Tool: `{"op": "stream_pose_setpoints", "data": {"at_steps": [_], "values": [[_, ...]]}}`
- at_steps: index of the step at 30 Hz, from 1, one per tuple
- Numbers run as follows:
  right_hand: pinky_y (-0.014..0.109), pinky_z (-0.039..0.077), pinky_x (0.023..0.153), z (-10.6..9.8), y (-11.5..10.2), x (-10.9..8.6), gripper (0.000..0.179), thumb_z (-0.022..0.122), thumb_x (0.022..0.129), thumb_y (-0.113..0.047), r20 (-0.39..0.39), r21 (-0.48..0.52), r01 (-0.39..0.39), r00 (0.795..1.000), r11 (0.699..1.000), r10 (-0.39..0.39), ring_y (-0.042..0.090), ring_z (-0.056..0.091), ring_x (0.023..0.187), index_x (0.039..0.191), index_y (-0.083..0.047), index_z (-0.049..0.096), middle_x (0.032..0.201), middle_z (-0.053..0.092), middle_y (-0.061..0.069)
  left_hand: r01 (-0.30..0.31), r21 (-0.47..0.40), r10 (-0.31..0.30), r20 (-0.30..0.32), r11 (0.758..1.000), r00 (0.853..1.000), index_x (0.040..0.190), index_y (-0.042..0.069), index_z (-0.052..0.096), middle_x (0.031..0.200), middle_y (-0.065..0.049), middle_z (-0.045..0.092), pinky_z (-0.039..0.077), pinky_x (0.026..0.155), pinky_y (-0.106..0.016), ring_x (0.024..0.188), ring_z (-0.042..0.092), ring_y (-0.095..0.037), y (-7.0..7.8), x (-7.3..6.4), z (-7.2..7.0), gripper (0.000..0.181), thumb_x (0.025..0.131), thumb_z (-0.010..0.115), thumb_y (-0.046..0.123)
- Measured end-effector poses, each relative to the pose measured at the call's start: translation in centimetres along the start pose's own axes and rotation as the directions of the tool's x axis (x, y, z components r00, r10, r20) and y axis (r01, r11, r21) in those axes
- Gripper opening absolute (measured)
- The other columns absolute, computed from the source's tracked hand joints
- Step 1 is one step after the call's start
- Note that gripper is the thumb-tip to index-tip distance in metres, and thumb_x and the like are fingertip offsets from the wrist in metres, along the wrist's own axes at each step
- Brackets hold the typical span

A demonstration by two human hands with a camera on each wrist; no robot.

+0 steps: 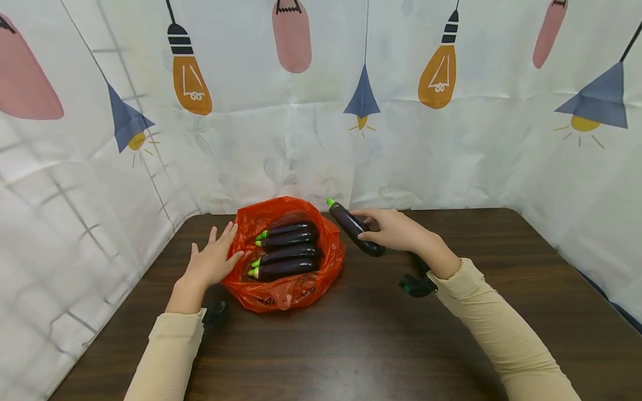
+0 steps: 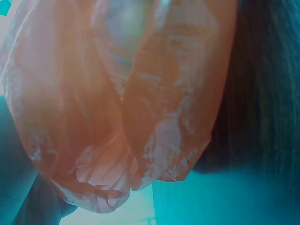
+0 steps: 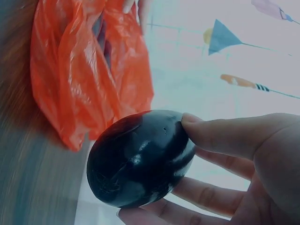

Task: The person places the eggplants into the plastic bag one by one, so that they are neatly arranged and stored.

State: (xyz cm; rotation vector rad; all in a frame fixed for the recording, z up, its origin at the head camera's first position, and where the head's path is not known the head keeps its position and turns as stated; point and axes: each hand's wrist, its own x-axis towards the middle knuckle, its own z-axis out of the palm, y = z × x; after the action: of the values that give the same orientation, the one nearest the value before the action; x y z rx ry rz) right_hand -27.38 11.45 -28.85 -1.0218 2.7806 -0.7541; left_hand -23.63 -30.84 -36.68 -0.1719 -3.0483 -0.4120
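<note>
A dark purple eggplant with a green stem tip is gripped in my right hand, just right of the red plastic bag. In the right wrist view the blunt end of that eggplant faces the camera, with thumb and fingers around it. Several more eggplants lie side by side inside the bag, stems to the left. My left hand rests on the bag's left rim, fingers spread. Red plastic fills most of the left wrist view and hides that hand.
The bag stands toward the back left of a dark brown wooden table. Behind it hangs a white curtain printed with lamps and bulbs. A dark wrist strap sits at the right wrist.
</note>
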Motion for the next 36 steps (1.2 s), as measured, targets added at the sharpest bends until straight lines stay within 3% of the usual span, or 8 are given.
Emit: {"op": "stream_pose_setpoints", "data": {"at_steps": [11,20,23,26,30,36], "values": [[0.040,0.057,0.083,1.3,-2.1,1.9,0.060,0.071,0.099,-0.018,0.015,0.031,0.062,0.998,0.998,-0.063,0.024,0.071,0.106,0.155,-0.014,0.048,0.128,0.069,0.016,-0.007,0.001,0.007,0.003,1.000,1.000,0.164,0.003,0.014,0.170,-0.018,0.008,-0.003,0.103,-0.085,0.152,0.000,-0.051,-0.1,0.1,0.1,0.081,0.105,0.058,0.037],[0.033,0.052,0.076,2.5,-3.9,3.8,0.059,0.071,0.099,-0.022,0.007,-0.039,0.112,0.994,0.993,-0.112,0.018,0.068,0.097,0.154,-0.021,0.050,0.129,0.069,0.010,0.004,-0.001,-0.004,0.015,1.000,1.000,0.164,0.003,0.013,0.170,-0.017,0.006,-0.004,0.104,-0.085,0.152,-0.001,-0.050,-0.1,0.1,0.2,0.079,0.105,0.057,0.033],[0.030,0.049,0.069,3.0,-4.6,4.4,0.059,0.071,0.099,-0.023,0.009,-0.062,0.111,0.994,0.992,-0.111,0.016,0.066,0.086,0.154,-0.022,0.050,0.129,0.069,0.008,0.001,-0.002,-0.001,0.016,1.000,1.000,0.164,0.003,0.014,0.170,-0.018,0.006,-0.003,0.103,-0.085,0.152,0.000,-0.051,0.0,0.0,0.1,0.079,0.105,0.058,0.033],[0.027,0.046,0.060,3.5,-5.3,5.0,0.060,0.070,0.100,-0.024,0.028,-0.073,0.102,0.995,0.992,-0.101,0.014,0.061,0.069,0.155,-0.023,0.048,0.113,0.072,0.007,0.001,-0.003,-0.001,0.018,1.000,1.000,0.164,0.002,0.014,0.170,-0.018,0.006,-0.003,0.103,-0.085,0.152,0.000,-0.051,0.0,0.0,0.0,0.080,0.105,0.058,0.034],[0.025,0.042,0.054,4.0,-5.9,5.7,0.060,0.069,0.101,-0.025,0.038,-0.084,0.102,0.994,0.991,-0.099,0.013,0.053,0.055,0.156,-0.025,0.047,0.087,0.066,0.004,0.002,-0.007,-0.002,0.018,1.000,1.000,0.164,0.002,0.014,0.170,-0.019,0.007,-0.003,0.103,-0.085,0.152,-0.001,-0.051,0.0,0.0,-0.1,0.081,0.104,0.058,0.034],[0.025,0.038,0.055,4.6,-5.8,6.9,0.058,0.068,0.101,-0.021,0.028,-0.083,0.147,0.989,0.986,-0.145,0.013,0.042,0.051,0.155,-0.026,0.049,0.081,0.061,0.004,-0.004,-0.004,0.004,0.008,1.000,1.000,0.164,0.002,0.015,0.170,-0.019,0.008,-0.003,0.103,-0.085,0.152,0.000,-0.051,0.0,0.1,0.0,0.081,0.104,0.059,0.034]]}}
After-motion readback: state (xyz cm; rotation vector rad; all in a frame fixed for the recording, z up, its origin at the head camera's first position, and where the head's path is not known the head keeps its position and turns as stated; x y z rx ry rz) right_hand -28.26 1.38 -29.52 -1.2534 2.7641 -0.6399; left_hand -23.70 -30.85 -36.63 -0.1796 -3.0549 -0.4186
